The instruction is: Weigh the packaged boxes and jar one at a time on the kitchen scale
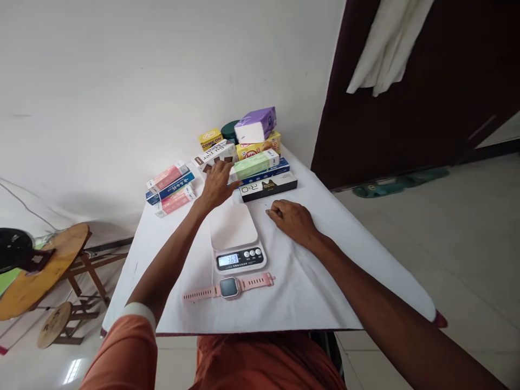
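My left hand point(219, 185) reaches over the far part of the table, fingers spread and thumb out to the side. Its fingertips are at the front of a white "Super Meal" box point(215, 153); whether they touch it I cannot tell. My right hand point(294, 221) rests on the white cloth, curled into a fist with nothing visible in it. Between my arms lies a white digital kitchen scale point(234, 227), its plate bare and its display lit, seeming to read 363. A pink-strapped smartwatch point(229, 287) is laid out flat in front of the scale.
Pink and blue cartons point(170, 188) lie at the left. Behind my right hand are a black-and-white box point(268, 187), a green carton point(255, 164), yellow boxes and a purple tissue pack point(255, 124). A wall borders the table's far side; a wooden stool point(54, 325) stands left.
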A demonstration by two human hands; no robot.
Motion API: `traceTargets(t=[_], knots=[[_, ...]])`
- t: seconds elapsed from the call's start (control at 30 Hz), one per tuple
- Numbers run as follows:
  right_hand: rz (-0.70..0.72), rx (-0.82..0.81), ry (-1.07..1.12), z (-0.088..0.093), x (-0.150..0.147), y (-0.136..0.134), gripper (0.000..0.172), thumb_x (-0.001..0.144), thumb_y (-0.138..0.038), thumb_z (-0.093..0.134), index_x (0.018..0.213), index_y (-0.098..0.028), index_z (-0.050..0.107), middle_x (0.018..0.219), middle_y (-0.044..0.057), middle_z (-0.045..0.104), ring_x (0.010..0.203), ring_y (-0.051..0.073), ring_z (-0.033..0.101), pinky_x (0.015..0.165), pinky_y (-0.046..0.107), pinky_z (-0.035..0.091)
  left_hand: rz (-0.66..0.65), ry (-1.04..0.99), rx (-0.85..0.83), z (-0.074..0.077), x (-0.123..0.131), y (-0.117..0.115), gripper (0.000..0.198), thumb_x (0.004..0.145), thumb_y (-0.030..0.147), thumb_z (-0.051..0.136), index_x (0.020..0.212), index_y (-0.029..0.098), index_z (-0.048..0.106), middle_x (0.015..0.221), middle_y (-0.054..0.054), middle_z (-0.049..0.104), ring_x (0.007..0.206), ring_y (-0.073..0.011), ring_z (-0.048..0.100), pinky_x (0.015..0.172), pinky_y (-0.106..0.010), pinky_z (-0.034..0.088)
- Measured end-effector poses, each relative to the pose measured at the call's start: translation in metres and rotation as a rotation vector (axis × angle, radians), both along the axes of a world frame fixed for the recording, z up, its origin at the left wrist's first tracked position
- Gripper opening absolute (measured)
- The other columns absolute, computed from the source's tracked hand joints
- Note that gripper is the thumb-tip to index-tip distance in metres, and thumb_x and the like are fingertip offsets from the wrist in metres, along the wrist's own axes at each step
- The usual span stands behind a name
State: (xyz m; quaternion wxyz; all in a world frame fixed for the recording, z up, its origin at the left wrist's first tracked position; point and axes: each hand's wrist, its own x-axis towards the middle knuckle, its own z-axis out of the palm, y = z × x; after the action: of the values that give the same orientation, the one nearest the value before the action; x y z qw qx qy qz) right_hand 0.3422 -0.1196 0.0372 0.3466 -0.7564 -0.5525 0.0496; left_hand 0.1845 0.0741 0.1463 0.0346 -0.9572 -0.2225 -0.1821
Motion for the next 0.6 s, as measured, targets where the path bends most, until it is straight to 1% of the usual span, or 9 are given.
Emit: traceTargets(t=[0.1, 0.17, 0.23, 0.3, 0.4, 0.47, 0.53, 0.6], knots=[[0.0, -0.023, -0.002, 0.004, -0.001, -0.001, 0.022, 0.098, -0.028, 0.056, 0.076, -0.024, 0.057, 0.086, 0.007, 0.073, 0.078, 0.021, 0.063, 0.071, 0.031, 0.038, 0.059, 0.145, -0.072, 0.002, 0.043, 0.001, 0.057, 0.103, 0.04, 0.063, 0.152, 0.015, 0.05, 0.147, -0.023, 0.057, 0.137, -0.0396, 0.053, 0.111, -0.056, 0.045], [0.001, -0.038, -0.004, 0.007, -0.001, -0.002, 0.022, 0.099, -0.027, 0.056, 0.077, -0.024, 0.059, 0.088, 0.007, 0.074, 0.079, 0.021, 0.064, 0.071, 0.031, 0.039, 0.121, 0.202, -0.118, 0.002, 0.061, 0.006, 0.059, 0.101, 0.036, 0.066, 0.152, 0.014, 0.05, 0.148, -0.024, 0.056, 0.141, -0.0415, 0.05, 0.115, -0.058, 0.042], [-0.001, -0.054, -0.01, 0.008, -0.001, -0.002, 0.022, 0.1, -0.027, 0.055, 0.079, -0.024, 0.06, 0.089, 0.007, 0.074, 0.08, 0.021, 0.064, 0.071, 0.031, 0.038, 0.165, 0.221, -0.155, 0.002, 0.071, 0.014, 0.058, 0.098, 0.033, 0.069, 0.151, 0.016, 0.052, 0.147, -0.023, 0.056, 0.143, -0.0421, 0.049, 0.117, -0.059, 0.04], [-0.002, -0.07, -0.017, 0.01, -0.002, -0.002, 0.022, 0.101, -0.026, 0.054, 0.08, -0.024, 0.061, 0.09, 0.007, 0.075, 0.08, 0.02, 0.064, 0.071, 0.031, 0.038, 0.183, 0.221, -0.173, 0.003, 0.075, 0.021, 0.057, 0.096, 0.031, 0.07, 0.149, 0.018, 0.054, 0.146, -0.022, 0.057, 0.142, -0.0424, 0.051, 0.116, -0.06, 0.041], [0.0, -0.085, -0.013, 0.012, -0.003, -0.002, 0.022, 0.101, -0.025, 0.055, 0.081, -0.023, 0.062, 0.09, 0.007, 0.075, 0.081, 0.02, 0.065, 0.071, 0.031, 0.038, 0.188, 0.219, -0.186, 0.005, 0.073, 0.029, 0.057, 0.093, 0.032, 0.074, 0.145, 0.017, 0.057, 0.142, -0.021, 0.059, 0.139, -0.0427, 0.053, 0.114, -0.06, 0.044], [-0.003, -0.093, -0.001, 0.014, -0.003, -0.003, 0.022, 0.101, -0.025, 0.055, 0.081, -0.023, 0.062, 0.091, 0.007, 0.074, 0.082, 0.021, 0.065, 0.072, 0.031, 0.038, 0.158, 0.18, -0.231, 0.005, 0.069, 0.03, 0.059, 0.09, 0.035, 0.078, 0.143, 0.017, 0.059, 0.139, -0.019, 0.06, 0.135, -0.0397, 0.055, 0.114, -0.056, 0.046], [-0.004, -0.099, 0.011, 0.016, -0.003, -0.003, 0.022, 0.102, -0.025, 0.055, 0.081, -0.023, 0.062, 0.09, 0.007, 0.074, 0.083, 0.021, 0.066, 0.073, 0.031, 0.038, 0.122, 0.1, -0.294, 0.007, 0.062, 0.027, 0.058, 0.089, 0.035, 0.079, 0.14, 0.016, 0.06, 0.135, -0.016, 0.06, 0.13, -0.0344, 0.058, 0.114, -0.05, 0.048], [-0.002, -0.098, 0.014, 0.017, -0.004, -0.004, 0.022, 0.102, -0.025, 0.056, 0.081, -0.023, 0.061, 0.089, 0.006, 0.073, 0.083, 0.02, 0.066, 0.074, 0.03, 0.039, 0.102, 0.024, -0.327, 0.013, 0.05, 0.02, 0.055, 0.091, 0.033, 0.077, 0.139, 0.015, 0.061, 0.132, -0.015, 0.061, 0.126, -0.0304, 0.06, 0.113, -0.045, 0.049]])
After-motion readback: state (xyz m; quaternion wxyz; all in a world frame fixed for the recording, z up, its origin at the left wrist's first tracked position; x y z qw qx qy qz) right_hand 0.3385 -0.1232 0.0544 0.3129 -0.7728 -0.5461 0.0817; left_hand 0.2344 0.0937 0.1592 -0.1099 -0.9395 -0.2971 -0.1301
